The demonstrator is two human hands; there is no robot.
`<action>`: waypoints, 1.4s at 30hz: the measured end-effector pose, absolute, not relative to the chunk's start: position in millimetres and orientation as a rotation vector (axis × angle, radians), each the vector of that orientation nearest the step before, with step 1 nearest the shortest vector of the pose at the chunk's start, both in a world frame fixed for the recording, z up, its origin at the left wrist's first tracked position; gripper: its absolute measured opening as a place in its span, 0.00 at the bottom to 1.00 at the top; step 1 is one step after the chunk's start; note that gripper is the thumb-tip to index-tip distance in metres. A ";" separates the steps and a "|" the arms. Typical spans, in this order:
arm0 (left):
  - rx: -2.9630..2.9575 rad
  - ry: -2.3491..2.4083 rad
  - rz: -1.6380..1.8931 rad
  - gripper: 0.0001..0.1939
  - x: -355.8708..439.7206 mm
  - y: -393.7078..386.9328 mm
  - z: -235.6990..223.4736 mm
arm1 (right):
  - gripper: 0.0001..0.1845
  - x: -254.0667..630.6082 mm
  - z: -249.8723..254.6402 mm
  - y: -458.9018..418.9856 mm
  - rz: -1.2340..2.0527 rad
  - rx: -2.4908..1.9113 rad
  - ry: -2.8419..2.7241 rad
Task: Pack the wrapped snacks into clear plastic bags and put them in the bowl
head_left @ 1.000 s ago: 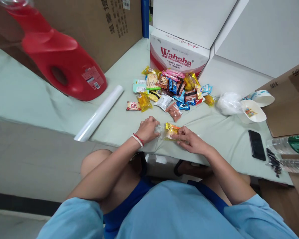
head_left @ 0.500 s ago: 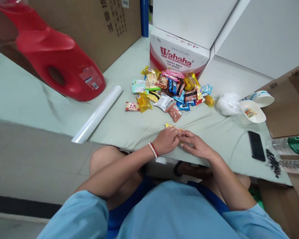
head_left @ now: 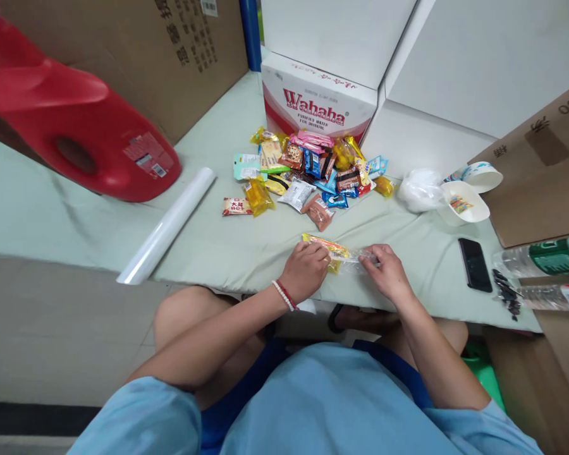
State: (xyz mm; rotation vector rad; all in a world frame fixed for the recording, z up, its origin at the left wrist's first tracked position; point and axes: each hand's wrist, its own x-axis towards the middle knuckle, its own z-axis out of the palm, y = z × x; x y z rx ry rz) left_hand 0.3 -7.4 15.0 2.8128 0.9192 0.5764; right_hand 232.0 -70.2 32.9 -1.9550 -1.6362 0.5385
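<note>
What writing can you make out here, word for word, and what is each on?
"Wahaha®": white-and-red box
"PURIFIED WATER FOR DRINKING": same box, below the brand
"X50": right cardboard box, near its edge; the characters beside it are unclear
Too small, blurred or angled to read surely: red jug label, left cardboard box characters, red-and-white packet, green bottle label, snack pile, yellow packet.

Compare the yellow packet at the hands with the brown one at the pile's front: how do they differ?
The left hand partly covers the yellow packet; the brown packet is free of both hands. Clear film runs between the yellow packet and the right hand; none joins the brown packet to a hand. Both are small packets.
</note>
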 end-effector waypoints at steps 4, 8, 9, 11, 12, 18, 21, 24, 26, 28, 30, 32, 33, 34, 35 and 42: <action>2.834 0.873 0.524 0.10 1.7 -5.7 13.5 | 0.08 201.6 53.4 -51.7 0.613 -1.850 -1.727; 2.549 0.828 0.595 0.09 -6.1 7.3 10.9 | 0.10 168.5 41.5 -21.8 0.532 -1.723 -1.989; 2.410 0.817 0.654 0.11 -9.8 12.3 9.7 | 0.11 163.8 35.9 -17.4 0.514 -1.715 -2.020; 2.094 0.826 0.795 0.13 -17.1 22.3 6.6 | 0.13 159.3 25.4 -14.6 0.482 -1.709 -2.032; 1.956 0.866 0.864 0.13 -20.2 26.6 4.8 | 0.12 158.7 21.2 -15.7 0.466 -1.705 -2.029; 1.965 1.394 0.768 0.22 -23.5 34.0 0.2 | 0.13 156.8 13.7 -30.6 0.390 -1.705 -1.989; 1.993 1.406 0.577 0.21 -18.4 28.8 3.6 | 0.14 152.0 19.4 -37.2 0.439 -1.707 -1.949; 1.898 1.432 0.708 0.22 -10.3 18.9 8.7 | 0.16 147.1 29.5 -48.5 0.553 -1.666 -1.840; 1.928 1.400 0.924 0.20 -4.3 9.6 11.9 | 0.18 146.1 36.6 -58.0 0.697 -1.611 -1.678; 2.064 1.265 1.164 0.18 0.8 -1.1 14.2 | 0.22 147.6 42.3 -67.2 0.946 -1.513 -1.396; 2.184 1.039 1.340 0.19 4.1 -12.0 14.7 | 0.26 150.0 45.2 -74.8 1.238 -1.357 -1.055; 2.217 0.805 1.386 0.21 6.1 -21.4 12.7 | 0.29 150.3 43.8 -81.0 1.457 -1.198 -0.789; 2.200 0.717 1.362 0.21 7.0 -25.1 10.8 | 0.28 149.1 41.0 -83.8 1.517 -1.142 -0.706; 2.160 0.661 1.317 0.22 8.0 -28.0 8.5 | 0.26 146.9 36.7 -86.5 1.546 -1.104 -0.646; 2.095 0.629 1.258 0.21 9.0 -29.7 6.3 | 0.24 144.4 31.1 -89.1 1.552 -1.084 -0.598; 1.679 0.651 1.170 0.18 9.9 -8.2 2.7 | 0.20 208.3 19.9 -88.8 1.066 -1.278 -0.569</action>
